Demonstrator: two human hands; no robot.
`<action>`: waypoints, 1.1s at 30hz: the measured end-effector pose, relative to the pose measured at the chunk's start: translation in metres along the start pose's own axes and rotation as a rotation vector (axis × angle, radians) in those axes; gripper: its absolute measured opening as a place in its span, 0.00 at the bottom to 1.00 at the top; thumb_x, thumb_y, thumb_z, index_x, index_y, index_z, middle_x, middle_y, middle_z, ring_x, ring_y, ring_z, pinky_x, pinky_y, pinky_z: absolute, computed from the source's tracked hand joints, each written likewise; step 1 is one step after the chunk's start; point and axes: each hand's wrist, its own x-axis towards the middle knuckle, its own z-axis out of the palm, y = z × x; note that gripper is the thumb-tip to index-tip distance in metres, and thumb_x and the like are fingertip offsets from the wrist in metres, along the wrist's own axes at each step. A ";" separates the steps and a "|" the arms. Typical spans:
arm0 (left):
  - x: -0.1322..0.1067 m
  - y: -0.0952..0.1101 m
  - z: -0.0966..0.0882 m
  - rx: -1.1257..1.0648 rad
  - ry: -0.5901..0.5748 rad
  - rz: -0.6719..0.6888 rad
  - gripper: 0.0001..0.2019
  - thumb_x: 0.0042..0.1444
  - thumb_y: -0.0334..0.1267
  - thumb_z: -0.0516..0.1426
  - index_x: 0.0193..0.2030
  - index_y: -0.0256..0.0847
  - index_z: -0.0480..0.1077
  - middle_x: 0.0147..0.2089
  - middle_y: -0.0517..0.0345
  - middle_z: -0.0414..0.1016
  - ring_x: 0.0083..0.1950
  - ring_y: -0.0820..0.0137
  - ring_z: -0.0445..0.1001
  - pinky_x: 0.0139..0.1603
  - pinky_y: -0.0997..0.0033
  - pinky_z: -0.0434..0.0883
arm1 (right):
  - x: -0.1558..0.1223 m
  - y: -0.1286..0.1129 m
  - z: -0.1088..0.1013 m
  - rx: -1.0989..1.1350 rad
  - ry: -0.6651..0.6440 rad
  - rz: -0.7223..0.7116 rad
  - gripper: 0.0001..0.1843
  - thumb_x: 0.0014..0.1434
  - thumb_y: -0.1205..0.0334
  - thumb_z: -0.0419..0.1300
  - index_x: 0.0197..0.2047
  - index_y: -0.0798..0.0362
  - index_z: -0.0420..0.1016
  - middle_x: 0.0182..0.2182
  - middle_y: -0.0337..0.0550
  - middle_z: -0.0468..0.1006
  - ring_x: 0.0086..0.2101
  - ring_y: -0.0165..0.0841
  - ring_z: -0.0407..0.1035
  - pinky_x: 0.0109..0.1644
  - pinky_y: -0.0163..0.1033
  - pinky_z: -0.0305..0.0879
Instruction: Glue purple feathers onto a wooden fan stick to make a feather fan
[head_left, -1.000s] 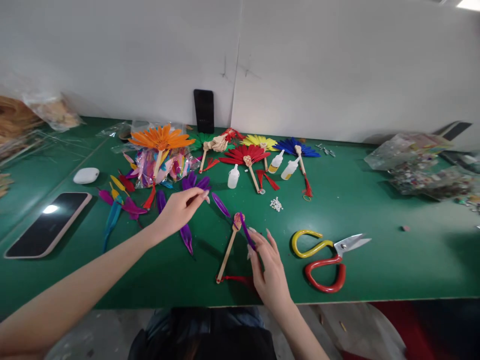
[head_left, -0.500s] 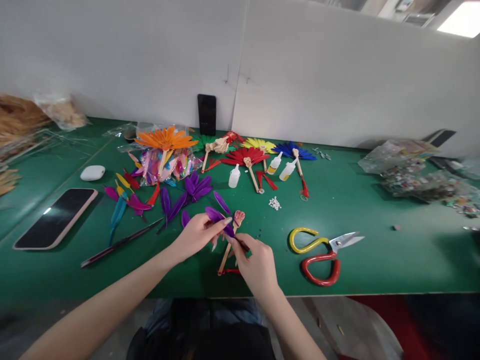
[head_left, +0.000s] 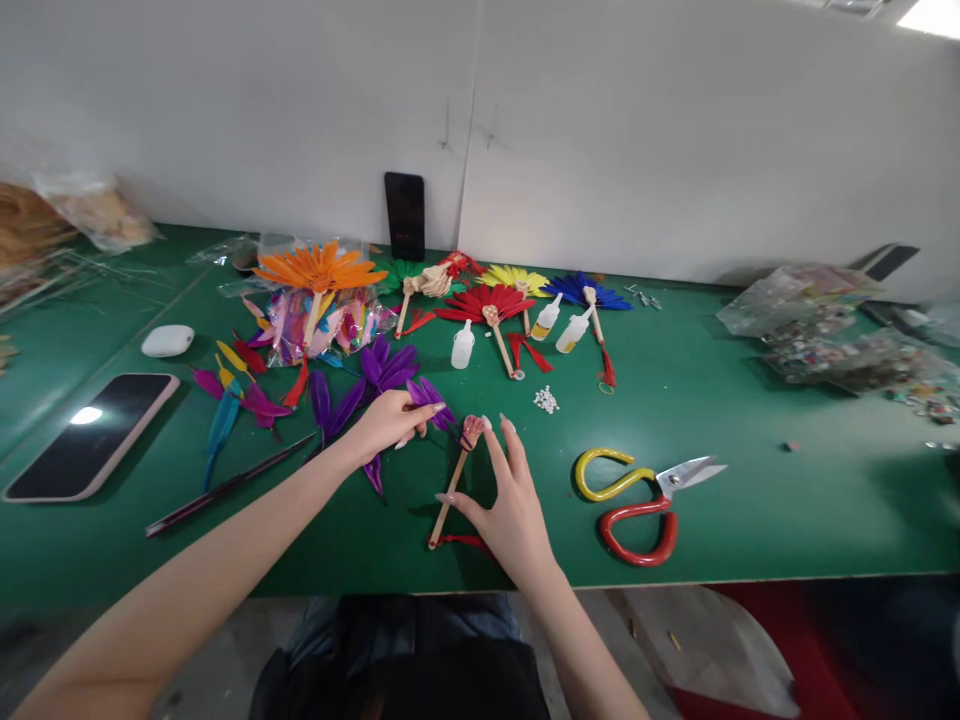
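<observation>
A small wooden fan handle point(head_left: 455, 478) with a carved head lies on the green table point(head_left: 750, 500), a red tassel at its lower end. My left hand point(head_left: 386, 422) pinches a purple feather point(head_left: 430, 397) and holds its tip beside the handle's head. My right hand point(head_left: 510, 500) rests over the handle with fingers spread, one fingertip touching the head. More purple feathers point(head_left: 386, 367) lie just behind my left hand.
Red and yellow scissors point(head_left: 637, 495) lie to the right. Finished feather fans, glue bottles point(head_left: 463, 346) and white beads point(head_left: 546, 399) sit further back. A phone point(head_left: 86, 432) and loose coloured feathers point(head_left: 232, 395) lie left; plastic bags point(head_left: 840, 340) far right.
My hands have moved apart. The left carried its purple feather up to the handle's head. The right hand opened and spread its fingers over the handle.
</observation>
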 end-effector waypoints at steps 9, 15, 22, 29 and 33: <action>0.006 0.000 0.001 -0.010 0.007 -0.062 0.20 0.52 0.48 0.57 0.18 0.36 0.63 0.16 0.62 0.66 0.11 0.82 0.56 0.14 0.78 0.53 | 0.002 0.004 0.002 -0.052 -0.050 -0.104 0.42 0.51 0.48 0.63 0.65 0.47 0.51 0.66 0.52 0.41 0.64 0.50 0.38 0.61 0.59 0.51; 0.010 -0.001 0.002 -0.035 -0.028 -0.068 0.18 0.51 0.48 0.58 0.20 0.36 0.65 0.16 0.61 0.68 0.10 0.82 0.56 0.13 0.78 0.53 | 0.003 0.005 0.003 -0.126 -0.079 -0.155 0.39 0.54 0.47 0.59 0.65 0.48 0.51 0.66 0.53 0.43 0.64 0.50 0.38 0.61 0.61 0.48; 0.010 0.000 0.005 0.001 -0.025 -0.056 0.20 0.50 0.51 0.58 0.19 0.36 0.64 0.19 0.59 0.72 0.10 0.82 0.57 0.13 0.78 0.55 | 0.002 0.006 0.005 -0.136 -0.074 -0.151 0.40 0.54 0.46 0.59 0.65 0.47 0.51 0.66 0.52 0.43 0.64 0.51 0.39 0.61 0.62 0.49; 0.012 -0.005 0.007 0.044 -0.011 -0.032 0.21 0.50 0.52 0.57 0.18 0.37 0.63 0.17 0.60 0.70 0.09 0.81 0.58 0.13 0.78 0.54 | 0.002 0.006 0.005 -0.164 -0.097 -0.142 0.38 0.55 0.44 0.57 0.64 0.49 0.54 0.66 0.53 0.43 0.64 0.50 0.38 0.61 0.62 0.47; 0.013 -0.007 0.007 0.059 -0.001 -0.021 0.21 0.50 0.52 0.57 0.18 0.37 0.63 0.17 0.59 0.71 0.10 0.80 0.58 0.13 0.78 0.55 | 0.002 0.006 0.005 -0.174 -0.098 -0.145 0.37 0.55 0.44 0.57 0.64 0.49 0.55 0.66 0.54 0.43 0.64 0.50 0.38 0.61 0.62 0.47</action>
